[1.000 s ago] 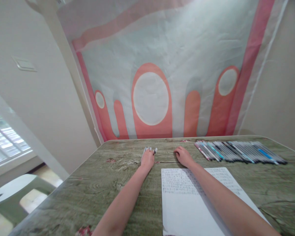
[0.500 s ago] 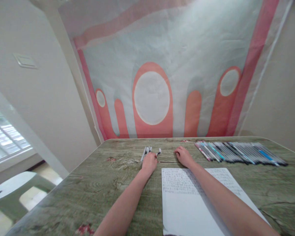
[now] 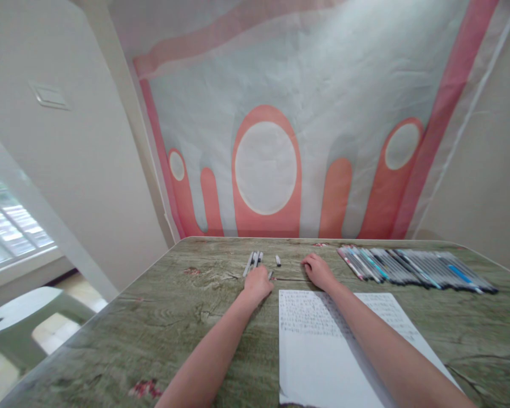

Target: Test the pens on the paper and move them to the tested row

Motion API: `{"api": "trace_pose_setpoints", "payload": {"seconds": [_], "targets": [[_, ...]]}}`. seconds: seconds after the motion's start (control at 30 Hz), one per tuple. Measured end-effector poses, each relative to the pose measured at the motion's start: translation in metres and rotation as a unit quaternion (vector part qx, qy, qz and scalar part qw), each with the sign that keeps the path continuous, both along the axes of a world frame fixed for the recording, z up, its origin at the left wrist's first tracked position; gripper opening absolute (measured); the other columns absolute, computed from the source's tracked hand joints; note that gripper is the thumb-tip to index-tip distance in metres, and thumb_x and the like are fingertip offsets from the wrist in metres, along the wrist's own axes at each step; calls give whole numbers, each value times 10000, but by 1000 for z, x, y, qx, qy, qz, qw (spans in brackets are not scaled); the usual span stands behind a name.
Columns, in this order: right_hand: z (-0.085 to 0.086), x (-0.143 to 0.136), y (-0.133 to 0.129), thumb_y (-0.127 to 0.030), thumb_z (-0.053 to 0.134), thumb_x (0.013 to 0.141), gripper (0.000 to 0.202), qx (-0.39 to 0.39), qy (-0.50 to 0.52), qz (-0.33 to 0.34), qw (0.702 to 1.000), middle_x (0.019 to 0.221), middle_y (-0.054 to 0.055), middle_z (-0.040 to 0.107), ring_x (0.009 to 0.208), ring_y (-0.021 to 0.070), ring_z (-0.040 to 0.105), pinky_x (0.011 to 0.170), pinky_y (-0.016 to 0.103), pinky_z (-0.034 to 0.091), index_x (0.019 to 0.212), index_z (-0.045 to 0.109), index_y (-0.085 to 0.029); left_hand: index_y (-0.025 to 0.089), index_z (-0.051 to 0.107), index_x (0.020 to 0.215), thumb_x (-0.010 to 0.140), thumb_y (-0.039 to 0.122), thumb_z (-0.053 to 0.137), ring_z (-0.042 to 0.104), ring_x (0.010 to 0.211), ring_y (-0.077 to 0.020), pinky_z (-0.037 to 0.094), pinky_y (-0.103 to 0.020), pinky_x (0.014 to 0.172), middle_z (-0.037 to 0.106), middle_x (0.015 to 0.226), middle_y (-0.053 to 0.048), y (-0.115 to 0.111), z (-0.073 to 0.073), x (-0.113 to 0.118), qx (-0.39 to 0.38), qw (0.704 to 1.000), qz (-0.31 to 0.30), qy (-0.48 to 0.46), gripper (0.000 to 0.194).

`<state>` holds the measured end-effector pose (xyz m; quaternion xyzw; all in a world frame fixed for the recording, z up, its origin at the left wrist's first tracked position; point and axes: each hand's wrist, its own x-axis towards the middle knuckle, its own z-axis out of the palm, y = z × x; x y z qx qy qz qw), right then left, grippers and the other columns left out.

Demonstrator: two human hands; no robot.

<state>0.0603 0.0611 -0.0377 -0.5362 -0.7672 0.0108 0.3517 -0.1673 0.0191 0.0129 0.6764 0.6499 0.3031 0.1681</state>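
My left hand (image 3: 258,283) rests on the wooden table with its fingers curled down. A small grey end of something (image 3: 271,275) shows beside its fingers; the rest of what they close on is hidden. Just beyond the fingertips lie several grey-and-black markers (image 3: 249,264), side by side. A short grey piece with a black end, like a marker cap (image 3: 277,260), lies apart, to the right of them. My right hand (image 3: 318,272) lies on the table with fingers loosely closed and nothing visible in them. Its forearm crosses over a sheet of handwritten paper (image 3: 310,357).
A long row of pens and markers (image 3: 416,268) lies at the right back of the table (image 3: 187,317). Behind the table's far edge hangs a pink and grey printed sheet (image 3: 266,170). A plastic stool (image 3: 38,311) stands on the floor at left.
My left hand has drawn slightly back toward me, away from the cap-like piece, which now lies separate from the fingers. My right hand stays in place. The camera view shifts slightly.
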Motion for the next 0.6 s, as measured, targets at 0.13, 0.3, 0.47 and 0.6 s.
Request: {"api": "trace_pose_setpoints", "payload": {"seconds": [0.13,0.3,0.47,0.6], "targets": [[1,-1,-1,-95,425,748,218,1,8,1,1000,844,59,572,833,150,522,781,249,385,782,626,-170,194,373,387,526,153,652,583,817,-313,392,-392,777,551,540,-99,3,-5,0,-7,1000,11,-14,315],[9,-4,-7,-130,418,776,204,38,31,11,999,885,63,571,838,158,527,775,269,398,864,597,-171,166,497,408,516,97,643,575,648,-234,407,-315,668,520,470,-53,13,-6,-6,-63,994,-65,-64,195],[22,-12,-18,-220,411,821,183,52,42,81,994,852,45,583,738,140,542,711,261,414,901,573,-189,144,605,622,624,125,608,513,505,-121,410,-258,577,548,543,-25,20,-7,-5,-157,920,-120,-338,19],[30,-21,-28,-279,424,826,184,33,34,126,991,765,30,595,652,126,536,643,244,412,843,585,-193,139,569,662,697,112,562,475,464,-70,415,-215,554,517,528,9,21,-7,2,-211,816,-100,-529,45]]}}
